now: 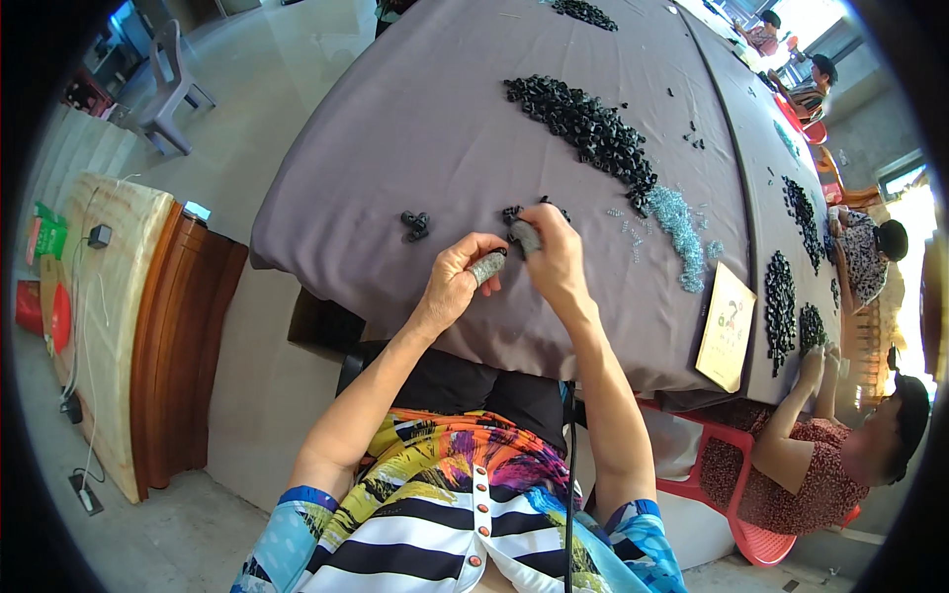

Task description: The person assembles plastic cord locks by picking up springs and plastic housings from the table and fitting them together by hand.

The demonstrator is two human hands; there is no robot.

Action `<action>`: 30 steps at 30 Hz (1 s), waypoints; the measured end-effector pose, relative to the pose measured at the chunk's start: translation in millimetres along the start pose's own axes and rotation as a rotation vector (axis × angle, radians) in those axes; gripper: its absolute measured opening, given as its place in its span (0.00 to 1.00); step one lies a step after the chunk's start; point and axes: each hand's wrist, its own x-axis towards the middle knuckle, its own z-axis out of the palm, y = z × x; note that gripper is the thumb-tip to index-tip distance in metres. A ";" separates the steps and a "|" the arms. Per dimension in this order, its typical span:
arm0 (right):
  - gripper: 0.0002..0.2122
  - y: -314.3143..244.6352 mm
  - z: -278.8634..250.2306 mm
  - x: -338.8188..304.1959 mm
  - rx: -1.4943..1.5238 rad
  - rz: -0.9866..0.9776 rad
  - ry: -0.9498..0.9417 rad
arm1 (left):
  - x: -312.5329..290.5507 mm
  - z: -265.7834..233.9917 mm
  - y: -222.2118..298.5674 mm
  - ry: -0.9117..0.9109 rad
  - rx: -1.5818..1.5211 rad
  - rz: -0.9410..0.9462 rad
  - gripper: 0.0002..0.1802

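Observation:
My left hand [463, 282] is closed in a pinch over the near part of the table, holding a small black plastic piece [501, 251] at its fingertips. Just right of it, my right hand [554, 255] is also pinched closed; what its fingers hold is hidden. Grey cloth wraps cover a digit on each hand. A few black pieces [511, 213] lie right behind my right hand. To the left sits a small cluster of black pieces [415, 226]. Farther off spreads a long heap of black pieces [588, 128], meeting a pile of small clear bluish pieces [676, 232].
A grey cloth covers the table [395, 128]. A yellowish booklet [727, 326] lies at the right, by a seam. Beyond it are more black heaps [780, 311] and a co-worker [791, 445] on a red chair [736, 494]. A wooden cabinet [178, 346] stands left.

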 end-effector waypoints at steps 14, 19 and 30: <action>0.06 18.4 -31.0 -82.5 1.096 0.633 0.179 | 12.5 42.6 -17.8 -0.141 -0.106 -0.129 0.08; 0.04 19.5 -27.9 -83.7 1.128 0.607 0.172 | 13.3 44.5 -18.3 -0.184 -0.054 -0.122 0.07; 0.04 16.2 -26.0 -83.6 0.870 0.511 0.145 | 11.9 43.2 -17.2 -0.227 0.024 -0.114 0.05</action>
